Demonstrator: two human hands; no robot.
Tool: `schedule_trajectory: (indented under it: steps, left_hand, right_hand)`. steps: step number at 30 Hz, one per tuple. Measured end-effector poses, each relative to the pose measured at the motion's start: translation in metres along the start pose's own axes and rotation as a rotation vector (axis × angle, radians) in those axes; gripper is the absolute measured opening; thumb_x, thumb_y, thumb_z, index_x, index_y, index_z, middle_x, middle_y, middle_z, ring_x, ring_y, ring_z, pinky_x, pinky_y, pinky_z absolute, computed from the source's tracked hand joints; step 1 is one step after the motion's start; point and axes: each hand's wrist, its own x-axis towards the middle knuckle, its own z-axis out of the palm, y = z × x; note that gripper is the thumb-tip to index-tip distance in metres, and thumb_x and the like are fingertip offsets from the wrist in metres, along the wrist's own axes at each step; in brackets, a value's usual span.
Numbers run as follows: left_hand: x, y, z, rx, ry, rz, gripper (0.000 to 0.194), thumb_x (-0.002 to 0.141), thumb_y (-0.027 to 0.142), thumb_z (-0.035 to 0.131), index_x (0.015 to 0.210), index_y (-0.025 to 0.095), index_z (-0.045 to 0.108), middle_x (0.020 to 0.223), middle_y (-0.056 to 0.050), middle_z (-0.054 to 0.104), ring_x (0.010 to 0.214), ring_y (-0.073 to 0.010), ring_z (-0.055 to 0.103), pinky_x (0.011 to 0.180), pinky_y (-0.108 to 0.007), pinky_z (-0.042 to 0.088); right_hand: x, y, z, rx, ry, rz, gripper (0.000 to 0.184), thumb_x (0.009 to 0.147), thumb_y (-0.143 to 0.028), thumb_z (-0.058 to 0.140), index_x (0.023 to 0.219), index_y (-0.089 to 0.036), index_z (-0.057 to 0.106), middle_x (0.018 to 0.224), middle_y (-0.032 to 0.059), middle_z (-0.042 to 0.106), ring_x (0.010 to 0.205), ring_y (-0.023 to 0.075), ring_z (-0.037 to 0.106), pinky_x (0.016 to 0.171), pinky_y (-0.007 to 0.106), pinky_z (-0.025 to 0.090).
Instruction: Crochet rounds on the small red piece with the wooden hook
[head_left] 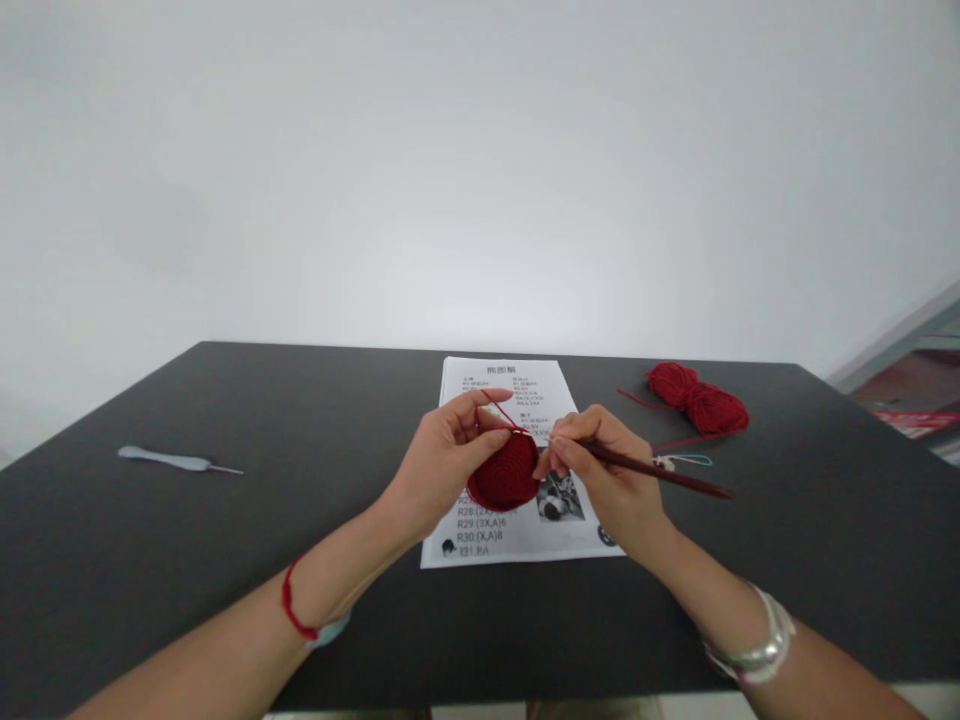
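My left hand [442, 450] pinches the upper left edge of a round, dark red crochet piece [506, 475], and a strand of red yarn runs over its raised index finger. Between the thumb and fingers of my right hand [604, 465] is a crochet hook [660, 470] with a long dark brown handle slanting down to the right. The metal tip of the hook reaches the top edge of the crochet piece; whether it sits inside a stitch, I cannot tell. Both hands are above a printed pattern sheet [517, 545], which they partly cover.
A skein of red yarn [697, 398] lies at the right on the dark table [300, 420], with a loose strand trailing from it. Behind my right hand shows a thin light-blue loop [694, 460]. Another hook with a pale grey handle [169, 459] rests at the left. A white wall [465, 180] stands behind the table.
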Motion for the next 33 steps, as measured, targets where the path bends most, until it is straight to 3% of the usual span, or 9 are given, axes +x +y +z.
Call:
schedule_trajectory:
  steps: [6, 12, 14, 21, 25, 27, 29, 33]
  left_hand:
    - [-0.003, 0.002, 0.004, 0.041, 0.060, 0.008, 0.035, 0.069, 0.016, 0.070, 0.103, 0.013, 0.064, 0.067, 0.004, 0.063, 0.063, -0.0109, 0.057, 0.062, -0.022, 0.045]
    - [-0.007, 0.000, 0.008, 0.028, 0.136, -0.017, 0.037, 0.067, 0.015, 0.072, 0.104, 0.013, 0.064, 0.068, 0.003, 0.065, 0.065, -0.0120, 0.059, 0.064, -0.023, 0.046]
    - [-0.007, -0.002, 0.010, -0.003, 0.144, -0.050, 0.038, 0.066, 0.015, 0.073, 0.103, 0.012, 0.064, 0.068, 0.003, 0.066, 0.064, -0.0123, 0.059, 0.064, -0.024, 0.046]
    - [-0.004, -0.006, 0.005, -0.194, -0.013, -0.224, 0.047, 0.062, 0.013, 0.077, 0.108, 0.012, 0.066, 0.062, 0.003, 0.066, 0.057, -0.0108, 0.056, 0.061, -0.024, 0.042]
    - [-0.004, -0.006, 0.003, -0.317, -0.035, -0.348, 0.050, 0.060, 0.010, 0.079, 0.109, 0.011, 0.067, 0.061, 0.002, 0.066, 0.059, -0.0101, 0.057, 0.066, -0.024, 0.043]
    - [-0.005, -0.007, 0.005, -0.359, -0.005, -0.341, 0.053, 0.061, 0.010, 0.079, 0.112, 0.011, 0.066, 0.061, 0.002, 0.066, 0.059, -0.0101, 0.057, 0.065, -0.024, 0.043]
    - [-0.006, -0.007, 0.009, -0.347, 0.030, -0.271, 0.057, 0.062, 0.012, 0.079, 0.117, 0.012, 0.064, 0.061, 0.003, 0.066, 0.058, -0.0098, 0.057, 0.063, -0.023, 0.042]
    - [-0.007, -0.006, 0.012, -0.226, 0.091, -0.136, 0.063, 0.066, 0.016, 0.077, 0.126, 0.011, 0.059, 0.062, 0.004, 0.064, 0.056, -0.0087, 0.054, 0.058, -0.021, 0.041]
  right_hand:
    - [-0.004, -0.003, 0.001, -0.229, -0.017, -0.074, 0.011, 0.091, -0.018, 0.056, 0.083, -0.024, 0.057, 0.070, -0.0031, 0.062, 0.061, 0.0137, 0.059, 0.056, 0.026, 0.043]
    - [-0.007, -0.004, 0.013, -0.619, -0.031, -0.495, 0.017, 0.088, -0.006, 0.053, 0.086, -0.022, 0.053, 0.072, -0.0008, 0.057, 0.061, 0.0127, 0.055, 0.054, 0.023, 0.043]
    - [-0.005, -0.002, 0.014, -0.699, -0.082, -0.568, 0.019, 0.088, -0.003, 0.051, 0.087, -0.021, 0.052, 0.072, 0.0008, 0.056, 0.062, 0.0136, 0.053, 0.055, 0.024, 0.044]
    - [0.010, 0.003, -0.002, -0.782, -0.351, -0.677, 0.016, 0.094, -0.007, 0.045, 0.090, -0.020, 0.052, 0.072, 0.0029, 0.055, 0.066, 0.0160, 0.049, 0.056, 0.026, 0.046]
    - [0.010, 0.004, -0.003, -0.866, -0.341, -0.793, 0.015, 0.095, -0.007, 0.044, 0.091, -0.018, 0.053, 0.072, 0.0045, 0.056, 0.064, 0.0169, 0.046, 0.054, 0.028, 0.043]
    - [0.006, 0.006, 0.002, -0.931, -0.260, -0.785, 0.016, 0.093, -0.006, 0.045, 0.092, -0.018, 0.054, 0.071, 0.0044, 0.056, 0.064, 0.0176, 0.047, 0.056, 0.029, 0.043]
    - [-0.001, 0.008, 0.009, -0.893, -0.168, -0.673, 0.016, 0.092, -0.006, 0.046, 0.091, -0.020, 0.054, 0.072, 0.0030, 0.055, 0.064, 0.0172, 0.048, 0.057, 0.029, 0.044]
    - [-0.006, 0.008, 0.017, -0.450, -0.003, -0.338, 0.014, 0.090, -0.009, 0.052, 0.087, -0.023, 0.055, 0.074, -0.0009, 0.054, 0.064, 0.0133, 0.051, 0.056, 0.024, 0.043]
